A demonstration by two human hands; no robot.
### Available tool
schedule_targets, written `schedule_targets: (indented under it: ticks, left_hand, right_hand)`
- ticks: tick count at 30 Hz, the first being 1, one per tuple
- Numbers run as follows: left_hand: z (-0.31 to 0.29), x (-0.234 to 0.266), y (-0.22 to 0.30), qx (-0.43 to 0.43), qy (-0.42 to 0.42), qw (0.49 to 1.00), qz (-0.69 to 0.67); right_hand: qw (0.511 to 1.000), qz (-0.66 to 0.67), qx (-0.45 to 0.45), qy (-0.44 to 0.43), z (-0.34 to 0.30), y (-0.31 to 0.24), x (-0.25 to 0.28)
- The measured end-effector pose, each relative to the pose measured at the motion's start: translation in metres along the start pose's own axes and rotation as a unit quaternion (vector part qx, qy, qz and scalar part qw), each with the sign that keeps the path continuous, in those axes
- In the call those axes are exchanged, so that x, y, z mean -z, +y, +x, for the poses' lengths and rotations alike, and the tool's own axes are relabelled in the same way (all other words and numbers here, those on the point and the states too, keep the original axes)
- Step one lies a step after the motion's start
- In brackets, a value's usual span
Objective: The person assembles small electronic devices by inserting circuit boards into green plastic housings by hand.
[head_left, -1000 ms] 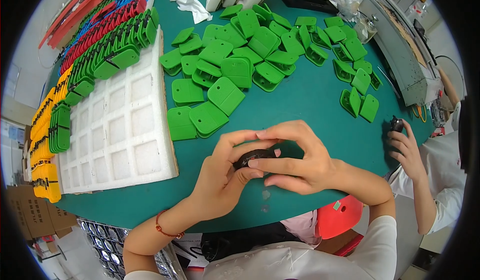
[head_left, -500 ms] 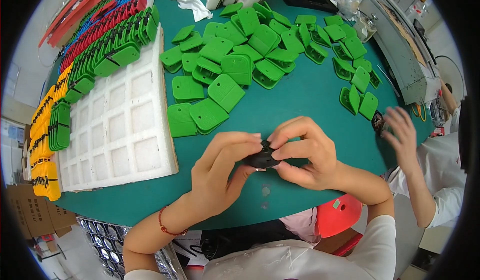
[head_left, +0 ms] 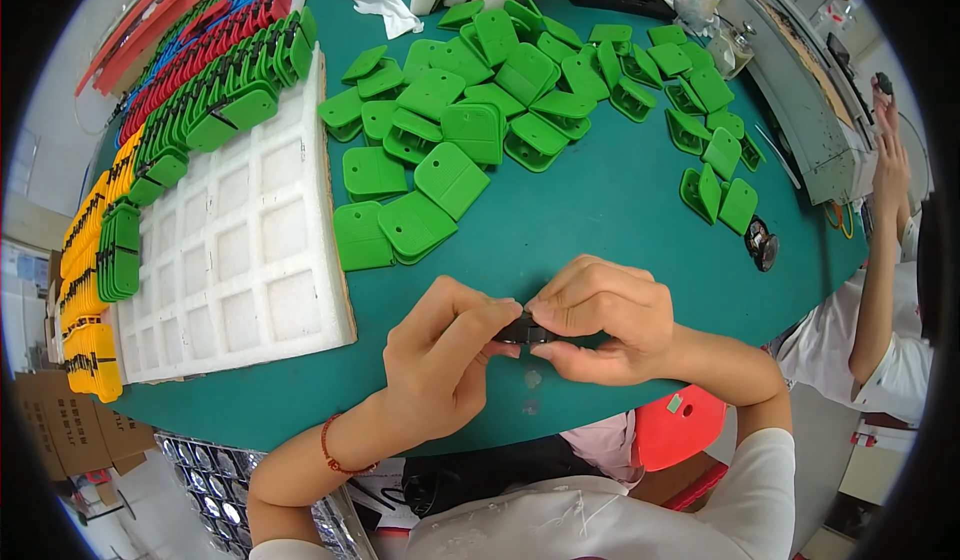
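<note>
Two curled hands [head_left: 437, 348] pinching a black part [head_left: 524, 332], partly hiding it, green pieces [head_left: 472, 133] beyond, white tray [head_left: 336, 295] leftward

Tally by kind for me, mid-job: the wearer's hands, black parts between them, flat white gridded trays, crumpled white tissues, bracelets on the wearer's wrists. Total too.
Hands: 2 (left hand, right hand)
Black part: 1
Flat white gridded tray: 1
Crumpled white tissue: 1
Reddish bracelet: 1
Total: 6

black part [head_left: 524, 331]: partly hidden by left grip [head_left: 440, 345], right grip [head_left: 612, 325] | dark item [head_left: 884, 84], right: too small
</note>
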State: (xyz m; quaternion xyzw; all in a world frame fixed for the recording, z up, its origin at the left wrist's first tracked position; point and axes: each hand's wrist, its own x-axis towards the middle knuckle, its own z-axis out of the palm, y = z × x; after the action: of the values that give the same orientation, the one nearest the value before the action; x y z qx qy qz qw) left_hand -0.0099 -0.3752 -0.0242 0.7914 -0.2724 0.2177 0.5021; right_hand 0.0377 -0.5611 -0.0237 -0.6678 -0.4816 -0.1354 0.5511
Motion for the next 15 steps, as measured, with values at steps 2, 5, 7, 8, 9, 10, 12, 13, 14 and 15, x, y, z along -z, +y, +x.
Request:
schedule_targets:
  ticks: [2, 5, 7, 8, 9, 10, 12, 13, 14, 15]
  left_hand:
    - [-0.0005, 0.0003, -0.0001, -0.002, -0.001, 1.000, 0.000]
    - [-0.0010, 0.0008, -0.0010, -0.016, -0.003, 1.000, 0.001]
    - [-0.0013, 0.0009, -0.0005, -0.011, -0.004, 1.000, -0.001]
    - [-0.0013, 0.0009, -0.0004, -0.011, -0.004, 1.000, -0.001]
    - [-0.0013, 0.0008, -0.0005, -0.011, -0.003, 1.000, 0.001]
    - [-0.0014, 0.0007, -0.0005, -0.011, -0.002, 1.000, 0.003]
    - [-0.0020, 0.0009, -0.0006, -0.008, -0.003, 1.000, 0.003]
    - [-0.0022, 0.0009, -0.0007, -0.006, -0.004, 1.000, 0.003]
    - [-0.0020, 0.0007, -0.0007, -0.006, -0.004, 1.000, 0.003]
    - [-0.0017, 0.0003, -0.0008, -0.005, -0.001, 1.000, 0.002]
  right_hand:
    - [1.000, 0.008, 0.006, -0.007, -0.0014, 0.0007, -0.0003]
    - [1.000, 0.007, 0.010, -0.009, -0.0014, 0.0003, -0.0004]
    - [1.000, 0.008, 0.010, -0.008, -0.0013, 0.0003, -0.0008]
    - [1.000, 0.009, 0.010, -0.006, -0.0012, 0.0002, -0.0008]
    - [1.000, 0.009, 0.010, -0.006, -0.0008, 0.0001, -0.0004]
    - [1.000, 0.008, 0.014, -0.011, -0.0001, 0.0000, 0.0001]
    - [1.000, 0.007, 0.017, -0.016, 0.0003, 0.0000, 0.0006]
    - [1.000, 0.008, 0.016, -0.017, 0.0003, 0.0000, 0.0007]
    - [1.000, 0.010, 0.015, -0.018, 0.0003, 0.0001, 0.0007]
    - [1.000, 0.010, 0.015, -0.018, 0.0004, 0.0005, 0.0006]
